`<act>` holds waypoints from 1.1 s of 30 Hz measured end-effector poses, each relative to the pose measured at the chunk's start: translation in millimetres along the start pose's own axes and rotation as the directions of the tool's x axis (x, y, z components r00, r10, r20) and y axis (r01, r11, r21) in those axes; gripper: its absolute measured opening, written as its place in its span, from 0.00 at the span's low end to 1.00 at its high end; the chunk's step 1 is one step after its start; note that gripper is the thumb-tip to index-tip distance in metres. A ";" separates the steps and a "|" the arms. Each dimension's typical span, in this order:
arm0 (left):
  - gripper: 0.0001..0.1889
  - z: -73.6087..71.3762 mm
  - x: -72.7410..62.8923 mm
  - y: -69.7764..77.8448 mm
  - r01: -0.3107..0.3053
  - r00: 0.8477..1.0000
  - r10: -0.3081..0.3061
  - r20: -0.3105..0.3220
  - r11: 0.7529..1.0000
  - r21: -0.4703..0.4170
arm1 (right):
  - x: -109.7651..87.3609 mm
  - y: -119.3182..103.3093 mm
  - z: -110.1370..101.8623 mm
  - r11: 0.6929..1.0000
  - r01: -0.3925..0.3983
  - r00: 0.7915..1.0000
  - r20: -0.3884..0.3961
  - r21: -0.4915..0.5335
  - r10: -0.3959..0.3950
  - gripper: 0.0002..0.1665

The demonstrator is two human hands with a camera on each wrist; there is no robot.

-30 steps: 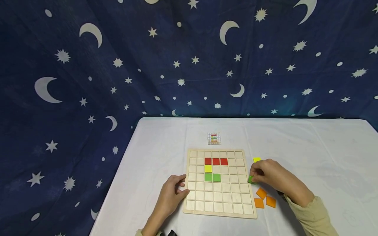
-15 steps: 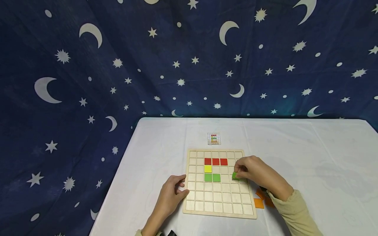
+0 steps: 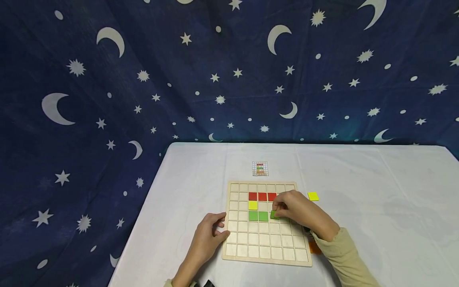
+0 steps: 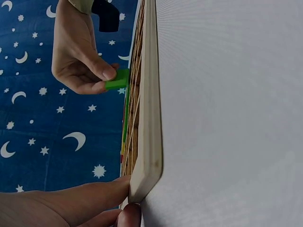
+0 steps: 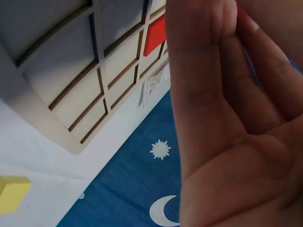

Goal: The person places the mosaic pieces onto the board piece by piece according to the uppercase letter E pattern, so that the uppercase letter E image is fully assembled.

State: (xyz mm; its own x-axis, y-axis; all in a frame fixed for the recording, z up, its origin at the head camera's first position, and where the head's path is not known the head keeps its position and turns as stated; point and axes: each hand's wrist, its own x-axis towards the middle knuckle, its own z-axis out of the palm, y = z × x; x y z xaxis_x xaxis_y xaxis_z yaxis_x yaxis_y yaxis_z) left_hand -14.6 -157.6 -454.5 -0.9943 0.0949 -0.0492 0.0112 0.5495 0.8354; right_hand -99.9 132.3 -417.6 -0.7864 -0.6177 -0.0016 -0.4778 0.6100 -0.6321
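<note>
My right hand (image 3: 297,209) pinches a green square tile (image 4: 117,79) between thumb and fingers, above the right part of the wooden grid board (image 3: 264,263). In the head view that tile is just right of two green tiles (image 3: 258,216) lying in one row of cells. Farther up the board are a yellow tile (image 3: 252,205) and a row of red tiles (image 3: 262,197). My left hand (image 3: 207,235) rests at the board's left edge, thumb and index fingertips apart and touching the rim. In the right wrist view, the palm and fingers hide the held tile.
Beyond the board lies a small printed pattern card (image 3: 259,168). On the white tabletop to the right are a loose yellow tile (image 3: 313,196) and orange tiles (image 3: 314,248), partly covered by the right sleeve. A dark blue star-patterned cloth (image 3: 229,71) hangs behind.
My right hand has carried the green tile left from beside the board to over it, beside the two green tiles. The loose yellow tile shows fully now. My left hand has stayed put.
</note>
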 end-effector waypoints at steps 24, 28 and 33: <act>0.25 1.5 1.4 0.8 -0.003 1.000 0.004 -0.017 1.000 0.012 | 1.3 1.2 4.7 0.998 -0.028 1.000 0.005 -0.049 0.028 0.08; 0.25 1.0 1.0 0.7 -0.008 1.000 0.008 -0.012 1.000 0.012 | -3.7 3.1 -1.9 0.995 -0.052 0.998 -0.024 -0.084 0.050 0.08; 0.26 0.3 -0.1 0.4 -0.009 1.000 0.009 -0.008 1.000 -0.001 | -13.0 9.6 -12.3 0.991 -0.067 0.996 -0.064 -0.113 0.060 0.09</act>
State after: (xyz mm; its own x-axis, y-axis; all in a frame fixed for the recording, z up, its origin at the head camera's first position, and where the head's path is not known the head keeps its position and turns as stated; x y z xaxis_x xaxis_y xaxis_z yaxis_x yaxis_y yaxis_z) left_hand -14.5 -157.1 -454.4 -0.9950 0.0929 -0.0369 0.0202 0.5480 0.8362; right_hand -99.1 152.2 -414.1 -0.8370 -0.5470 0.0104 -0.4655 0.7021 -0.5389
